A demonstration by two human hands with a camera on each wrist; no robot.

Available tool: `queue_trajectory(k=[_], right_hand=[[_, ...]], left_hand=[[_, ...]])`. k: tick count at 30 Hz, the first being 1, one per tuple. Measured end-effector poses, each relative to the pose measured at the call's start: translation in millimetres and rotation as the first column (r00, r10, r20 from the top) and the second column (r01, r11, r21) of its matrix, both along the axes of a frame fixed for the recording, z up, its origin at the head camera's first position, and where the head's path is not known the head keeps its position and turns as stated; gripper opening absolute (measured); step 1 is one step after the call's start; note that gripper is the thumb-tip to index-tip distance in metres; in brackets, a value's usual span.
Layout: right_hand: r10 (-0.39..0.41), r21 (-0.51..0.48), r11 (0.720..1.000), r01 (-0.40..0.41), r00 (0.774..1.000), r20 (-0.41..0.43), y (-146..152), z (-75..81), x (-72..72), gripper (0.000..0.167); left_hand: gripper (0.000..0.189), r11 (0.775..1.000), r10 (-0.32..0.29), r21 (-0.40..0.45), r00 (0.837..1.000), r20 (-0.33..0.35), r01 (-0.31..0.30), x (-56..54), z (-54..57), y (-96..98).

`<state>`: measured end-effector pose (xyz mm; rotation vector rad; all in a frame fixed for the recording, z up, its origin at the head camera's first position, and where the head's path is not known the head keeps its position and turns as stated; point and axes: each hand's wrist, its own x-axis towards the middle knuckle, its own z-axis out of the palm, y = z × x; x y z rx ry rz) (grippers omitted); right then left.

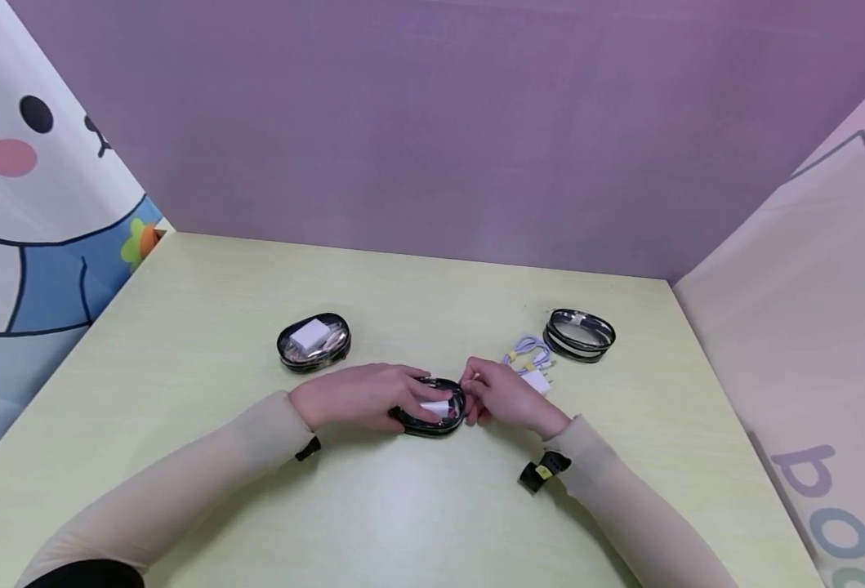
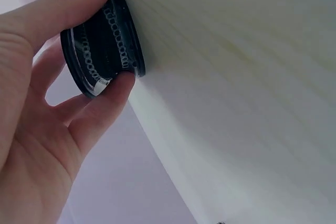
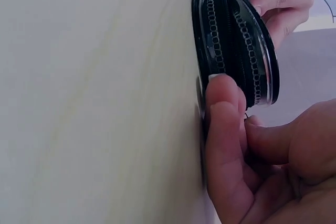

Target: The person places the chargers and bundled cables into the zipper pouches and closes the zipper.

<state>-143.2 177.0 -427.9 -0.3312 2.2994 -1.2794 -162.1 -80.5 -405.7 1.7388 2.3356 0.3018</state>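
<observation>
A small oval zip case (image 1: 443,426) with black rims and clear panels sits on the table, a white block showing inside it. My left hand (image 1: 373,396) grips it from the left, thumb on one side and fingers on the other. In the left wrist view the case (image 2: 100,40) shows its dark zipper band with chain-like trim. At the right end, my right hand (image 1: 501,396) pinches what looks like the zipper pull, mostly hidden by the fingers. Its fingertips (image 3: 223,90) touch the case (image 3: 236,45), whose rims stand slightly apart along the zipper band.
A similar case (image 1: 314,343) holding a white charger block lies at the left. Behind my right hand are a coiled lilac cable (image 1: 528,353) and a white plug adapter (image 1: 537,381). Another black-rimmed clear case (image 1: 581,335) stands beyond them. A purple partition (image 1: 417,139) borders the table's back.
</observation>
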Motion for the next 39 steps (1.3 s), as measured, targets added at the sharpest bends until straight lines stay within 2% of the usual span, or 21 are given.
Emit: queue_trajectory(k=[7,13,26,39], right_hand=[[-0.015,-0.047,0.999,0.017,0.999,0.046,3.9,1.1,5.7,0.015],[-0.021,-0.090,0.996,0.029,0.996,0.084,7.7,0.4,11.1,0.015],[-0.017,-0.162,0.986,0.048,0.982,0.187,16.5,0.2,25.5,0.014],[0.050,-0.219,0.976,0.010,0.962,0.267,19.3,-1.4,34.4,0.014]], left_hand=[[0.053,1.000,-0.005,-0.004,1.000,-0.031,0.005,1.1,0.9,0.3],[0.058,1.000,0.016,0.001,0.999,-0.048,-0.016,2.5,0.6,-0.5],[0.057,0.999,0.038,0.019,0.998,-0.050,-0.037,1.3,-2.6,-0.5],[0.058,0.998,0.063,0.011,0.998,-0.031,-0.063,0.3,-2.5,-0.2]])
